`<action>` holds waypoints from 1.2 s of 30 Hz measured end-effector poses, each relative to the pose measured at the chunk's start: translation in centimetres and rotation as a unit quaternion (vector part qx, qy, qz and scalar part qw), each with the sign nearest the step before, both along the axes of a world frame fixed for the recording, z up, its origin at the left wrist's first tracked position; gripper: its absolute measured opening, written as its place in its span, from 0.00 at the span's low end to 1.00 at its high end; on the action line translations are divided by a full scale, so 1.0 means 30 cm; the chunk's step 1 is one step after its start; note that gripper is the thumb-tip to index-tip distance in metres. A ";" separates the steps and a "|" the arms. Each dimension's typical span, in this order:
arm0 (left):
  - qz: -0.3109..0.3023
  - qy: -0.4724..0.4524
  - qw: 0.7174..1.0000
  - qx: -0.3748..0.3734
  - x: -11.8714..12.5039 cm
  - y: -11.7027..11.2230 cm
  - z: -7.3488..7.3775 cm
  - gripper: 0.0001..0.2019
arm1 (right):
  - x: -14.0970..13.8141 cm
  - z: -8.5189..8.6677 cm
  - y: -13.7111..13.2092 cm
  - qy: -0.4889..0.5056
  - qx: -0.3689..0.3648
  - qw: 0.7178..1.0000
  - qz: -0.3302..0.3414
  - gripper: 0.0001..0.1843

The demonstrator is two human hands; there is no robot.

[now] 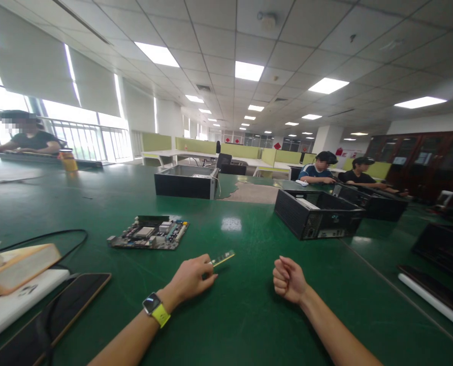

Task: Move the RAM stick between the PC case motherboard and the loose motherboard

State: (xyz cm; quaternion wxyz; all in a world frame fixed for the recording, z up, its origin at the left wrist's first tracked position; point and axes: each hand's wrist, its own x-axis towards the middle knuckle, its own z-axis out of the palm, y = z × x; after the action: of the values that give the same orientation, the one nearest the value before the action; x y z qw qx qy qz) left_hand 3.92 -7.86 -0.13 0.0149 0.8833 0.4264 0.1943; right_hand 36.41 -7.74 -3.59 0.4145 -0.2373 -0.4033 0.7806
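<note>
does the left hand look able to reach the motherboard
Probably yes: the motherboard lies ahead of the left hand on the green table, nothing visible between them, though that hand holds a memory stick.

A single head-worn camera looks forward and slightly down across the green table [245, 325]. It sits close above the left hand [190, 277] and right hand [290, 279], its wide view reaching the ceiling [211, 30].

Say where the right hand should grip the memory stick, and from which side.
Probably the free outer end of the memory stick, pinched by its long edges, with the right hand coming in from the right. The left hand covers the other end, and the thin strip juts out forward and to the right, leaving that end exposed.
</note>
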 end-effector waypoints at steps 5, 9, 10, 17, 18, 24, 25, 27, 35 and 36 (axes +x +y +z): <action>0.021 -0.049 0.998 -0.015 0.004 0.003 0.002 0.10 | -0.003 0.016 -0.008 -0.004 0.005 1.000 -0.010 0.30; 0.012 -0.062 0.998 -0.009 0.000 0.003 0.008 0.12 | -0.002 0.016 -0.010 0.019 -0.002 1.000 -0.010 0.29; 0.012 -0.063 0.998 -0.007 -0.003 0.004 0.009 0.12 | -0.004 0.013 -0.008 0.020 -0.004 1.000 -0.016 0.29; 0.084 -0.055 0.995 0.006 -0.027 0.039 -0.015 0.10 | -0.047 -0.002 0.038 -0.131 0.074 0.956 -0.251 0.26; 0.092 -0.050 0.994 0.004 -0.027 0.047 -0.021 0.09 | -0.054 -0.001 0.049 -0.148 0.088 0.946 -0.275 0.25; 0.126 -0.039 0.991 -0.009 0.005 0.119 -0.037 0.10 | -0.084 0.021 0.124 -0.249 0.186 0.873 -0.375 0.20; 0.128 -0.048 0.991 -0.008 0.013 0.134 -0.033 0.11 | -0.089 0.027 0.135 -0.271 0.213 0.854 -0.389 0.20; 0.128 -0.094 0.987 -0.012 0.030 0.163 -0.019 0.12 | -0.097 0.039 0.154 -0.314 0.269 0.817 -0.401 0.20; 0.133 -0.239 0.961 -0.026 0.154 0.284 0.019 0.16 | -0.076 0.039 0.230 -0.432 0.369 0.716 -0.406 0.17; 0.139 -0.256 0.956 -0.026 0.182 0.299 0.011 0.16 | -0.069 0.035 0.242 -0.439 0.367 0.707 -0.416 0.18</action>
State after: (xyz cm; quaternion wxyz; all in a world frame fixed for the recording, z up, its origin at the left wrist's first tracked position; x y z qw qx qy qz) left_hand 9.38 1.09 0.21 0.1195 0.7354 0.5317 0.4028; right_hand 34.33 -0.47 -2.53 0.5278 -0.5262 -0.6545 0.1274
